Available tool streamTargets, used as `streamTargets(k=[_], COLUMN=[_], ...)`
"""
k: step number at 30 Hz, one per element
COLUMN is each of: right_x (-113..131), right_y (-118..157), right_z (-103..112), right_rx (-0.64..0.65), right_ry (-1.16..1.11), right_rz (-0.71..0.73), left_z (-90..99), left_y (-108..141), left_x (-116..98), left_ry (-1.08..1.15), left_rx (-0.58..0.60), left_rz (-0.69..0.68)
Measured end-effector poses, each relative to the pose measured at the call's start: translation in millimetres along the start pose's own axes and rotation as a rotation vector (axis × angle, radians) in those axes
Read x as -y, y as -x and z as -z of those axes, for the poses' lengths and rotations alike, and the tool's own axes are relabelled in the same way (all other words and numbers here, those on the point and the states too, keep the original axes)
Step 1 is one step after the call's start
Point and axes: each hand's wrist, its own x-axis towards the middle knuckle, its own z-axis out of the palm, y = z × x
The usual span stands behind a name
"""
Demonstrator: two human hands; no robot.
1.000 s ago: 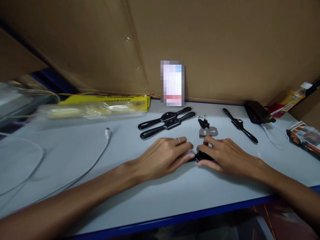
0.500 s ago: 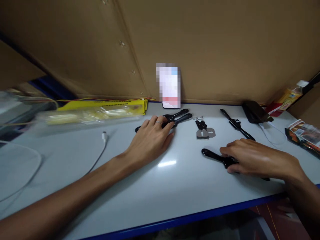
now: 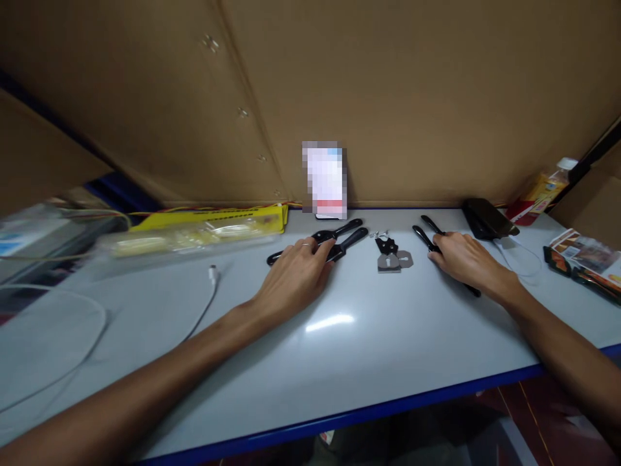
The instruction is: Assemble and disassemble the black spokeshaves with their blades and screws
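My left hand (image 3: 297,268), with a ring on one finger, is closed over the near one of two black two-handled tools (image 3: 354,238) lying side by side. The far black tool (image 3: 347,226) touches it from behind. On the right, my right hand (image 3: 460,259) grips another black tool (image 3: 424,239), placed against a similar black tool (image 3: 431,224) behind it. Between my hands lie grey metal blades (image 3: 389,262), a small black plate (image 3: 387,246) and several small screws (image 3: 379,234).
A lit phone (image 3: 330,184) leans on the cardboard wall. Plastic-wrapped items (image 3: 184,241) and a white cable (image 3: 212,278) lie left. At right are a black case (image 3: 485,217), a bottle (image 3: 543,191) and a packet (image 3: 589,255).
My right hand has moved back and slightly left with its black tool, which now lies beside the other right-hand tool. My left hand stays on its tool. The view has shifted slightly.
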Motion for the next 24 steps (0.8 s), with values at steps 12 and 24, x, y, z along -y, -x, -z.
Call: streamTargets(k=[12, 24], right_x=[14.6, 24.9], right_y=[-8.9, -12.9], right_z=[-12.9, -30.6], right_rx=[-0.273, -0.327], right_ry=[-0.206, -0.469], right_rz=[0.023, 0.263], left_z=[12.0, 24.3], left_y=[-0.8, 32.5], left_x=[-3.0, -49.8], left_ry=[0.172, 0.154], left_rx=[0.036, 0.128], left_rz=[0.046, -0.513])
